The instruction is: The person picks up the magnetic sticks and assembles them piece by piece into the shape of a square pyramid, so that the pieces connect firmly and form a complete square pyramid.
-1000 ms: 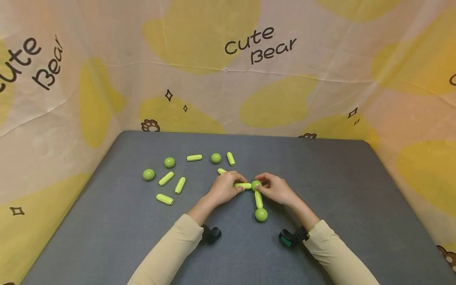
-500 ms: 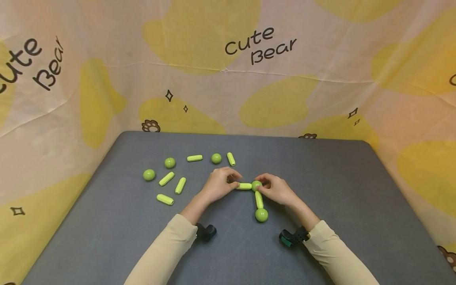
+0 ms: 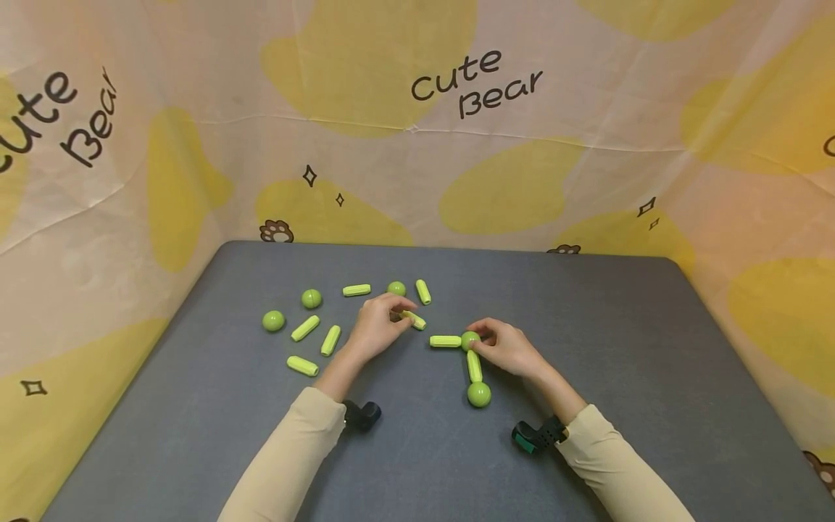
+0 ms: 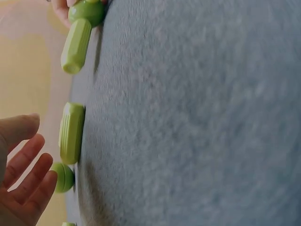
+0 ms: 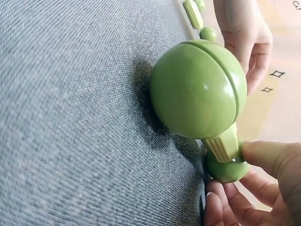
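In the head view, my right hand (image 3: 512, 348) pinches a green ball (image 3: 470, 341) between thumb and fingers. One light-green ribbed rod (image 3: 446, 341) sticks out from that ball to the left. A second rod (image 3: 474, 367) runs from it toward me and ends in a larger-looking green ball (image 3: 479, 394), which fills much of the right wrist view. My left hand (image 3: 380, 322) holds nothing; its fingers are loosely spread at a loose rod (image 3: 415, 320). The left wrist view shows a gap between the thumb and that rod (image 4: 71, 134).
Loose green balls (image 3: 273, 320) and several loose rods (image 3: 303, 365) lie left of and beyond my left hand on the grey table (image 3: 620, 326). One ball (image 3: 396, 288) is partly covered by my left fingers. A printed cloth (image 3: 365, 87) surrounds the table's back and sides.
My left hand has let go of the left-pointing rod and moved left and away from me to the loose rod. The right hand and the joined pieces stay in place.
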The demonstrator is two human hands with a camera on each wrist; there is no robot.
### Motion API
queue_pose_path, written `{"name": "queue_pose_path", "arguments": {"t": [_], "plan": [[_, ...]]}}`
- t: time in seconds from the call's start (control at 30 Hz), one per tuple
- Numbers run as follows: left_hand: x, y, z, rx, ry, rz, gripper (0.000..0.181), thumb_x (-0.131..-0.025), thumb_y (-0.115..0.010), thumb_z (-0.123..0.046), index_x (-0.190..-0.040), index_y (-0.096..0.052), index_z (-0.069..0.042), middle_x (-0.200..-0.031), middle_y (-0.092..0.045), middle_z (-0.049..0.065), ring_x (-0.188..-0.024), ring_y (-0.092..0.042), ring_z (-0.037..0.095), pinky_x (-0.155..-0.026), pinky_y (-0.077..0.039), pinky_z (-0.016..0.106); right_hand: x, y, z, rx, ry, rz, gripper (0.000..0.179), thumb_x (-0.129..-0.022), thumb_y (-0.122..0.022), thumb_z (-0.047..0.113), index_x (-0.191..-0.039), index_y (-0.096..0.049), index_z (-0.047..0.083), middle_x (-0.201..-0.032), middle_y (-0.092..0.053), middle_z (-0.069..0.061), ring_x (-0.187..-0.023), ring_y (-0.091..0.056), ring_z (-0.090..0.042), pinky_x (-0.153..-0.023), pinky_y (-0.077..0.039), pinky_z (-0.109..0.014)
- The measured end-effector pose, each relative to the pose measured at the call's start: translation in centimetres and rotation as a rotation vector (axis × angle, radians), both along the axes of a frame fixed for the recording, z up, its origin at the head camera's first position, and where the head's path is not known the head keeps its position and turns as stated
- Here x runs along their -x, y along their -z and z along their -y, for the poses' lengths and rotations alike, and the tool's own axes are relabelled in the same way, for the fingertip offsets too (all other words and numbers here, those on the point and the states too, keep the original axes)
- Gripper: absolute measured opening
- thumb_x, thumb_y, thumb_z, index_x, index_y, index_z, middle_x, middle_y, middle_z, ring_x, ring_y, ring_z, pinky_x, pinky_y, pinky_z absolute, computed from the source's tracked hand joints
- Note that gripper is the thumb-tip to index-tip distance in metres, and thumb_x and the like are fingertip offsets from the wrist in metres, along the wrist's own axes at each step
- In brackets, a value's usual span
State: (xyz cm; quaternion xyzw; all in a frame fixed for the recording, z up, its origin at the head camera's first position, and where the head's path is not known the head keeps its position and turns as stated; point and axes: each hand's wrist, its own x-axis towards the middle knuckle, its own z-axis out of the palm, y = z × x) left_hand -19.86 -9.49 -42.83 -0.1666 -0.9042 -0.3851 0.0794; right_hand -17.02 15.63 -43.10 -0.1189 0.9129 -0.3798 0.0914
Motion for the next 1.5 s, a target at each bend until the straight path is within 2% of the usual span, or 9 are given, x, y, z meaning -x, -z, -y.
{"name": "queue_pose_path", "arguments": {"t": [0.4,0.6,0.7,0.93,1.23,1.5], "plan": [[2.1,-0.6,1.2,-0.016,-0.130,0.010,0.019,-0.080,-0.071,-0.013,-0.098,-0.070,-0.009,-0.097,-0.064,0.008,-0.087,-0.063,0.025,-0.074,-0.051,0.038,0.0,0.1,0.1,-0.006,0.001,0.010,0.026,-0.086,-0.063,0.020,-0.110,-0.063,0.011,-0.098,-0.064,-0.004,-0.080,-0.058,-0.013,-0.066,-0.046,-0.027],[3.2,-0.4,1.2,-0.011,-0.169,0.031,0.023,-0.080,-0.071,-0.015,-0.103,-0.070,-0.010,-0.105,-0.063,0.009,-0.101,-0.059,0.026,-0.082,-0.049,0.041,-0.1,0.1,0.1,-0.007,-0.002,0.008,0.026,-0.087,-0.063,0.020,-0.111,-0.062,0.011,-0.100,-0.064,-0.004,-0.081,-0.059,-0.013,-0.067,-0.047,-0.028],[3.5,-0.2,1.1,-0.006,-0.179,0.051,0.027,-0.080,-0.070,-0.016,-0.107,-0.068,-0.010,-0.111,-0.062,0.008,-0.100,-0.059,0.026,-0.082,-0.048,0.041,-0.1,0.1,0.1,-0.008,-0.004,0.009,0.027,-0.087,-0.063,0.020,-0.111,-0.062,0.011,-0.100,-0.064,-0.004,-0.081,-0.059,-0.013,-0.067,-0.047,-0.028],[4.0,0.4,0.4,0.009,-0.193,0.087,0.038,-0.080,-0.070,-0.017,-0.117,-0.063,-0.011,-0.119,-0.060,0.010,-0.100,-0.059,0.026,-0.080,-0.048,0.040,-0.1,0.0,0.1,-0.004,-0.009,0.003,0.026,-0.086,-0.063,0.019,-0.111,-0.062,0.010,-0.099,-0.064,-0.005,-0.080,-0.058,-0.013,-0.066,-0.046,-0.027],[4.0,0.7,0.1,0.056,-0.247,0.123,0.035,-0.082,-0.068,-0.013,-0.117,-0.063,-0.011,-0.112,-0.061,0.012,-0.099,-0.058,0.028,-0.081,-0.048,0.041,-0.1,0.2,0.1,0.010,-0.005,0.005,0.026,-0.087,-0.063,0.019,-0.112,-0.062,0.010,-0.097,-0.064,-0.005,-0.079,-0.059,-0.013,-0.065,-0.047,-0.027],[4.0,0.6,0.3,0.053,-0.236,0.125,0.034,-0.083,-0.067,-0.011,-0.117,-0.063,-0.010,-0.112,-0.061,0.012,-0.101,-0.058,0.028,-0.084,-0.047,0.041,-0.2,0.3,0.0,0.016,0.004,0.005,0.026,-0.087,-0.063,0.018,-0.112,-0.062,0.010,-0.098,-0.064,-0.005,-0.079,-0.060,-0.013,-0.065,-0.047,-0.027]]}}
